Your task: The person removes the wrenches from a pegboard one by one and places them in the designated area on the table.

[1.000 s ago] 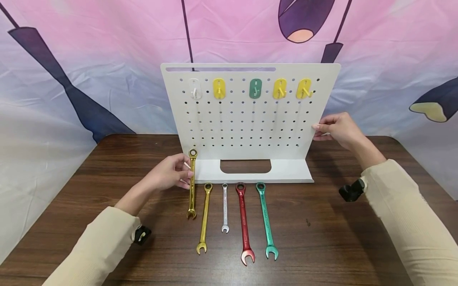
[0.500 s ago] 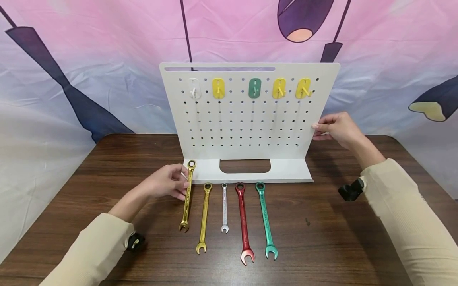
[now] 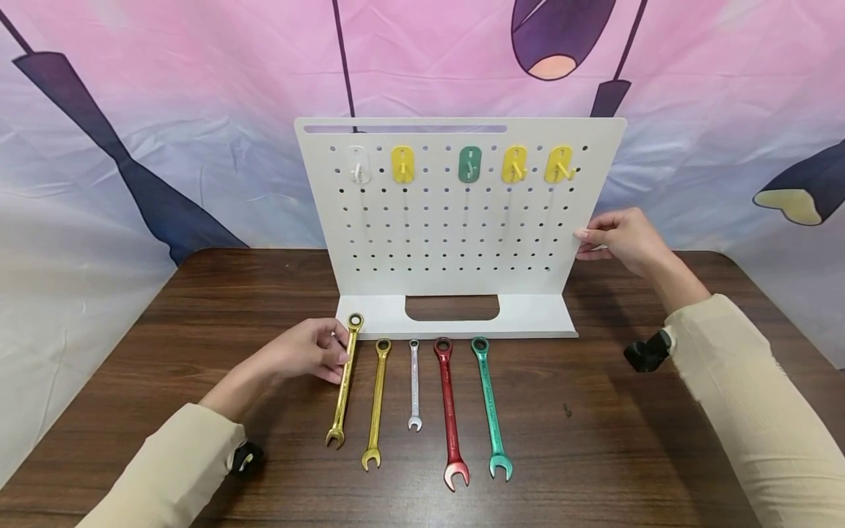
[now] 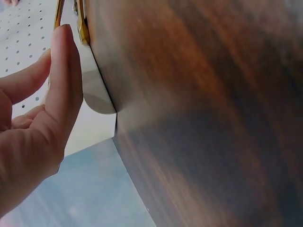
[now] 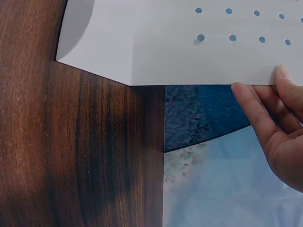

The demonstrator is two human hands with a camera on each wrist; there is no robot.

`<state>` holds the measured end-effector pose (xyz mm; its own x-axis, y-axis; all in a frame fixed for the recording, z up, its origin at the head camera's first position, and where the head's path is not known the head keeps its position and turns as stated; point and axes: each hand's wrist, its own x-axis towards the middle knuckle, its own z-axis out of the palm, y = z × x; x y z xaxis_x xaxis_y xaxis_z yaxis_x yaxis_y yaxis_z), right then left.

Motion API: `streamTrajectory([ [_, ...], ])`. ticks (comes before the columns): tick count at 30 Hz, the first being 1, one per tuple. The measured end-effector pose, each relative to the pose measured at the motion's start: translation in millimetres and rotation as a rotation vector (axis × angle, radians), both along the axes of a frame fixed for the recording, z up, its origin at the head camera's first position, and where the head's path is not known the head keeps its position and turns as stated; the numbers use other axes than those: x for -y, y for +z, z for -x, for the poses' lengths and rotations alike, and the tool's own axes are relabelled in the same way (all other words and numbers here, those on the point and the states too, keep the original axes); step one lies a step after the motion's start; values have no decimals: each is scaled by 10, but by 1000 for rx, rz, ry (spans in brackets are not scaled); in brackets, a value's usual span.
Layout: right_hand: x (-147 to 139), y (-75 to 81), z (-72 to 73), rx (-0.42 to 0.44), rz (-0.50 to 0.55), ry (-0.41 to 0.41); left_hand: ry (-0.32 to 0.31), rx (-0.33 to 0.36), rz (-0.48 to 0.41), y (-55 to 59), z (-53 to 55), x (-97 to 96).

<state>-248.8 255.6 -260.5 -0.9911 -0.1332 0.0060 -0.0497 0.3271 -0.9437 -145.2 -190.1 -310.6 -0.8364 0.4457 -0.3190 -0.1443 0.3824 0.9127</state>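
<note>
My left hand [image 3: 310,350] pinches a gold ratcheting combination wrench [image 3: 343,392] by its upper shaft. Its ring end overlaps the left front corner of the white pegboard [image 3: 455,281], with the open end pointing toward me. In the left wrist view, part of a gold shaft shows above the fingertips [image 4: 62,38]. My right hand [image 3: 623,236] grips the pegboard's right edge between thumb and fingers, as the right wrist view also shows. Right of the held wrench lie a second gold wrench [image 3: 378,403], a small silver one [image 3: 414,385], a red one [image 3: 450,411] and a green one [image 3: 489,411].
Along the pegboard's top row are a white hook [image 3: 359,164], a yellow hook [image 3: 403,164], a green hook [image 3: 470,164] and two more yellow hooks [image 3: 515,164] at the right. A printed cloth [image 3: 198,110] hangs behind the brown wooden table [image 3: 594,469].
My left hand has come down and toward me with the gold wrench, whose open end has swung left. The right hand stays at the pegboard's edge; the other wrenches lie still.
</note>
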Motion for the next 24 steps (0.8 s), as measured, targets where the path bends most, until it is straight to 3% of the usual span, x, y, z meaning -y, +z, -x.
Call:
streamTrajectory([
  [15, -3, 0, 0, -6, 2, -5, -18, 97, 18, -60, -60, 14],
  [24, -5, -10, 7, -4, -9, -2, -9, 107, 47, -83, -74, 22],
])
